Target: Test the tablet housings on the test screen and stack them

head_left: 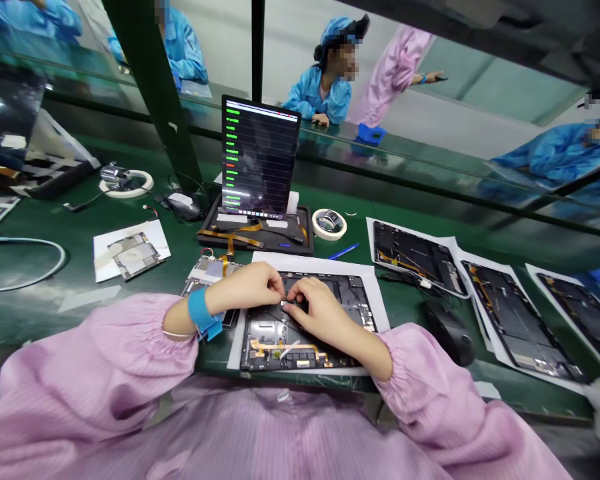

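Note:
My left hand (247,287) and my right hand (316,313) meet over an open tablet housing (275,340) with dark insides and a yellow flex cable. Their fingertips pinch a tiny silver-and-dark part (286,302), too small to identify, just above the housing's interior. The housing lies on a white paper sheet (305,265). A blue strap (203,313) circles my left wrist, and pink sleeves cover both forearms. A circuit board assembly (211,270) lies just beyond my left hand, partly hidden by it.
On the green bench, a lit tablet (260,157) stands on a black tray (255,233). Nearby are a tape roll (329,224), a blue pen (344,251), a black mouse (449,332), and further open housings (417,257) on paper. Co-workers in blue sit beyond a glass partition (405,150).

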Demonstrator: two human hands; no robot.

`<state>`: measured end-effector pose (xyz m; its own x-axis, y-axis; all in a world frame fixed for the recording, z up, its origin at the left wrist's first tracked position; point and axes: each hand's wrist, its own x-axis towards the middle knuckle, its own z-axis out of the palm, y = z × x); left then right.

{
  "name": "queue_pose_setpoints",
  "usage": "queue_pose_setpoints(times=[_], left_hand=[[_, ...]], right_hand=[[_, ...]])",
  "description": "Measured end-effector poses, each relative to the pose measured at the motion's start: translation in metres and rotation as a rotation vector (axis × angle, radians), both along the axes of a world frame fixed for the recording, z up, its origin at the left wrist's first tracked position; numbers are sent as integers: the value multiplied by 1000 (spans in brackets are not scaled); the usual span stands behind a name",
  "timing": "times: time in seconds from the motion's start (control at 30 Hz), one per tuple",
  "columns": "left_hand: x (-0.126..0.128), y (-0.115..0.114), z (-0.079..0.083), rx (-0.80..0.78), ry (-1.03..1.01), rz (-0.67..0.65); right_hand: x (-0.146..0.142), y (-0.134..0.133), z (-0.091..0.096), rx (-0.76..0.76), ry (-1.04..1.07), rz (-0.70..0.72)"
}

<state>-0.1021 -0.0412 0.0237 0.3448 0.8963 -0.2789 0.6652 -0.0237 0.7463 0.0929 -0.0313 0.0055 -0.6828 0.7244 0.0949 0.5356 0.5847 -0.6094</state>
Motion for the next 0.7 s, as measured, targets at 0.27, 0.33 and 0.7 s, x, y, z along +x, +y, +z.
queue_pose_setpoints(times=[0.27, 0.33, 0.7], left_hand=[[1, -2, 4, -10, 23, -18], [2, -3, 4, -9, 26, -17], [2, -4, 6, -11, 18, -41]], right_hand=[[-1, 2, 1, -56, 7, -4], [-1, 2, 2, -57, 5, -6], [-2, 1, 1, -41, -15, -4]])
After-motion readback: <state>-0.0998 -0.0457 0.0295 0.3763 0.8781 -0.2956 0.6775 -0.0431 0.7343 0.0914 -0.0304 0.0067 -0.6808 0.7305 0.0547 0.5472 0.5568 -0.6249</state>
